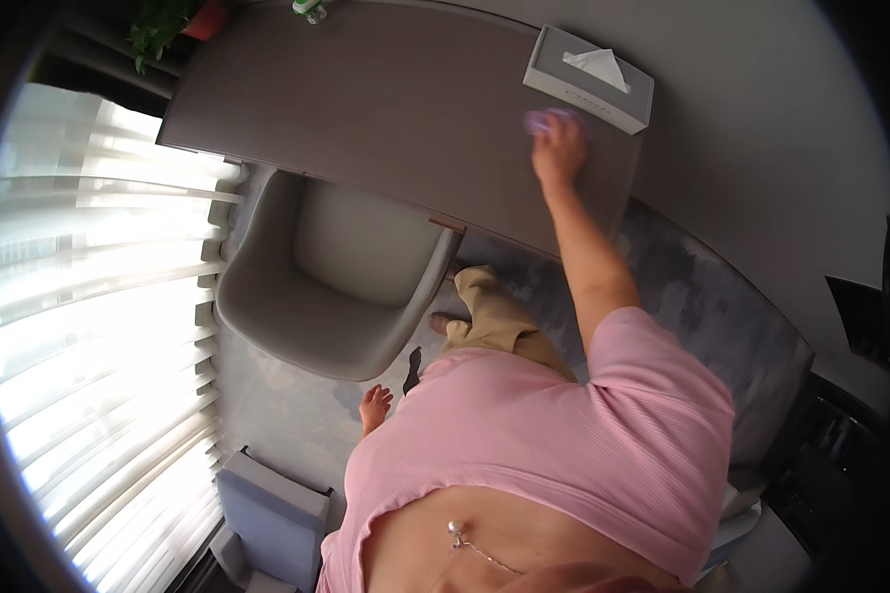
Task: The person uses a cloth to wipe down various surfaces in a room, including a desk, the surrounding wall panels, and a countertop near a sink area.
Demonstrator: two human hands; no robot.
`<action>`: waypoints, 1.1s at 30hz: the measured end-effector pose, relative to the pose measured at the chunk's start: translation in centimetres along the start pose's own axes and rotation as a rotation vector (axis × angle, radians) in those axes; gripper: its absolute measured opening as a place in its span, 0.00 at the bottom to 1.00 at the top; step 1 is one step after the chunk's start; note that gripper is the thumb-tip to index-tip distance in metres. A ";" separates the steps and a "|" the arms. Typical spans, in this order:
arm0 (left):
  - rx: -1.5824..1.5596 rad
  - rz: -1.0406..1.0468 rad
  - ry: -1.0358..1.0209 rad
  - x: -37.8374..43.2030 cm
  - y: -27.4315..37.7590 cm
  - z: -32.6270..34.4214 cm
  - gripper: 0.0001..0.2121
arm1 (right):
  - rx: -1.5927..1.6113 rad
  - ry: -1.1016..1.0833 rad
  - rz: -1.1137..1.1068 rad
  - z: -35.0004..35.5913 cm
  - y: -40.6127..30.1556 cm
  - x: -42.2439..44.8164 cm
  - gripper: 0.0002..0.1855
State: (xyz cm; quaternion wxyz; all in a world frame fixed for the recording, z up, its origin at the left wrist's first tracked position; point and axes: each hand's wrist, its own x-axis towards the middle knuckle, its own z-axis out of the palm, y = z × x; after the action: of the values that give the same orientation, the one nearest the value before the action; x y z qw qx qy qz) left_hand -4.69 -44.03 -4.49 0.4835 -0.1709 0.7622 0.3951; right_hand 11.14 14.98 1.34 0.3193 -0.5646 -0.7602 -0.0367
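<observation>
My right hand (pixel 558 152) is pressed over a purple cloth (pixel 543 121) on the brown desk (pixel 386 96), close to the near side of a grey and white tissue box (pixel 588 78). Both hand and cloth look blurred. A white tissue (pixel 599 67) sticks up out of the box, which bears writing on its side. My left hand (pixel 375 405) hangs low beside my body, over the floor, with its fingers apart and nothing in it.
A grey armchair (pixel 341 289) stands at the desk's near edge. Sheer white curtains (pixel 104 296) hang at the left. At the desk's far left are a potted plant (pixel 205 21) and a green-and-white bottle (pixel 311 10). A blue-grey seat (pixel 273 511) stands lower left.
</observation>
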 end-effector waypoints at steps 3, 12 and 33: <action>0.132 -0.031 0.039 -0.9 0.6 0.2 0.15 | 0.356 -0.292 -0.379 1.1 -6.7 -1.0 0.21; -0.072 0.049 0.042 -1.3 3.0 0.8 0.13 | 0.032 -0.026 -0.026 -2.4 5.9 -1.4 0.23; -0.237 0.060 0.248 -6.8 3.3 4.9 0.17 | 0.168 -0.093 -0.268 15.0 -6.9 12.4 0.22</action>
State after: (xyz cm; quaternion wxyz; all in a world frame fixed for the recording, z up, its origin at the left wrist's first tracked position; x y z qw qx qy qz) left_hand -0.62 -39.02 1.80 0.3503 -0.2513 0.7688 0.4723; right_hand -3.55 29.12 -1.98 0.3221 -0.4305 -0.8431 0.0107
